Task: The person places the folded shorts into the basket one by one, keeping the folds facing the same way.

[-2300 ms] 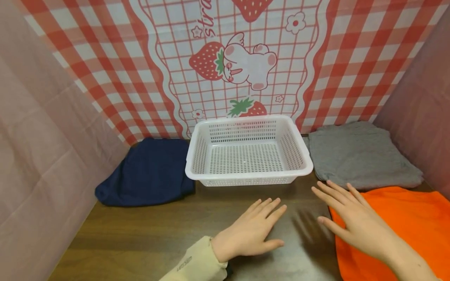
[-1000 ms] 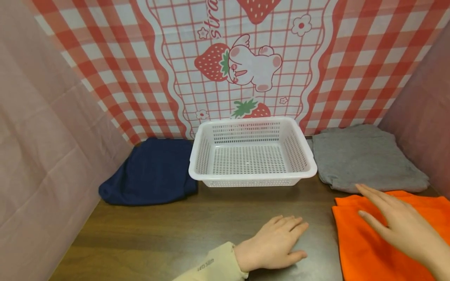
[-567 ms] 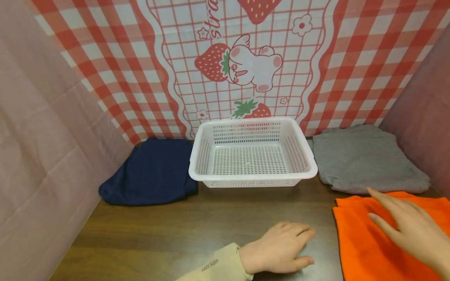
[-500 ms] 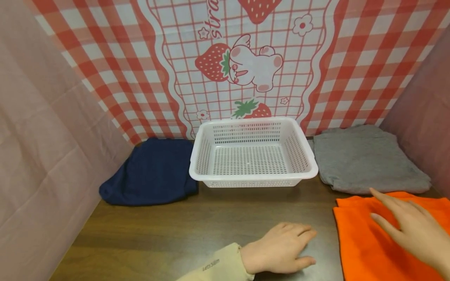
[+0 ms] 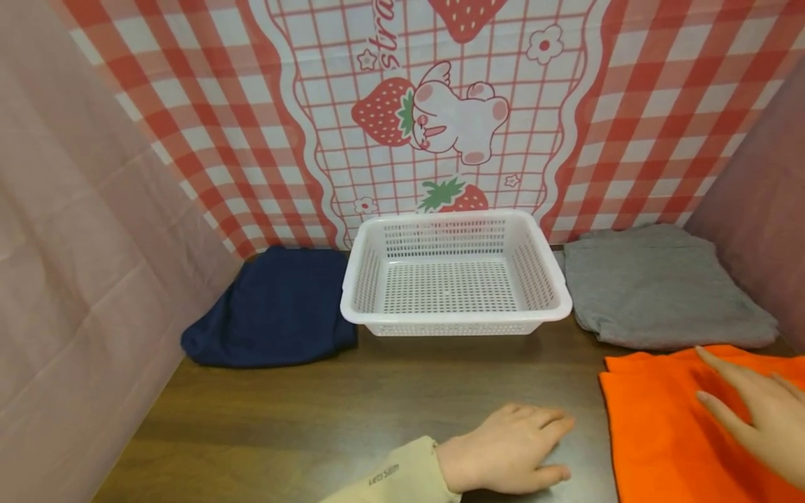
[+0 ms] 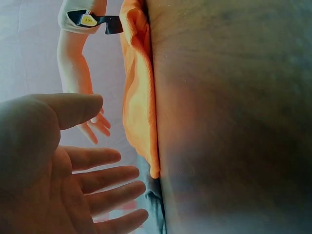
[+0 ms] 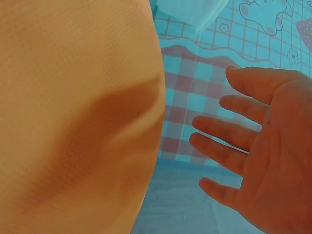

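Lying flat, bright orange cloth (image 5: 666, 426)

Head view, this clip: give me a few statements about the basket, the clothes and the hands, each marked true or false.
1. The white basket holds no clothes. True.
2. The navy garment lies right of the basket. False: it lies left of it; the grey garment is on the right.
3. The right hand is above the orange garment with fingers straight. True.
4. The left hand grips the basket rim. False: it lies flat on the wooden table, apart from the basket.
5. The orange garment is nearer the person than the grey one. True.
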Demonstrator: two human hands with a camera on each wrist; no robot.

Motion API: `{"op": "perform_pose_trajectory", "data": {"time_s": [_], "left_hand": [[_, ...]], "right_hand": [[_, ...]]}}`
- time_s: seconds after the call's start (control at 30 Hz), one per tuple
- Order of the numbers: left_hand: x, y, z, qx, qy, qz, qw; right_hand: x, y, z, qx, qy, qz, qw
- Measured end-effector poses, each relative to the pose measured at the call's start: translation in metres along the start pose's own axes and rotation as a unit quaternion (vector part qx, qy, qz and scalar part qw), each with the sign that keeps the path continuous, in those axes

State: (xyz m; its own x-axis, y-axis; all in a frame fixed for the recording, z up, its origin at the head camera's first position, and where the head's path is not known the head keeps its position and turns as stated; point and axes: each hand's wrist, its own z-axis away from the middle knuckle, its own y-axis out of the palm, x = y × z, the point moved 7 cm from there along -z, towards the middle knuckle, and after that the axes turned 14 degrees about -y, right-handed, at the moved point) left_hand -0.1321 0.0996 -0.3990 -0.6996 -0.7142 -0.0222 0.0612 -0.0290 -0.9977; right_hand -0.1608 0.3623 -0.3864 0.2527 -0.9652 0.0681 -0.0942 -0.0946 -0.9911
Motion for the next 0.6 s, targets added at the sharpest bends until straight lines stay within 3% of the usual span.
{"op": "perform_pose_trajectory", "data": {"time_s": [0.2,0.43,0.6], "left_hand": [[-0.005,0.002,-0.003,0.002,0.003,-0.006,1.0000],[-0.011,0.004,-0.009,0.015,0.008,0.004,0.9998],[-0.013,0.000,-0.012,-0.009,-0.009,0.043,0.9990]], "right_hand": [[-0.002,-0.007,0.000,-0.016,0.001,0.000,1.000],[-0.011,-0.004,0.008,-0.065,-0.002,-0.033,0.997],[-0.020,0.003,0.015,-0.074,0.023,-0.059,0.995]]}}
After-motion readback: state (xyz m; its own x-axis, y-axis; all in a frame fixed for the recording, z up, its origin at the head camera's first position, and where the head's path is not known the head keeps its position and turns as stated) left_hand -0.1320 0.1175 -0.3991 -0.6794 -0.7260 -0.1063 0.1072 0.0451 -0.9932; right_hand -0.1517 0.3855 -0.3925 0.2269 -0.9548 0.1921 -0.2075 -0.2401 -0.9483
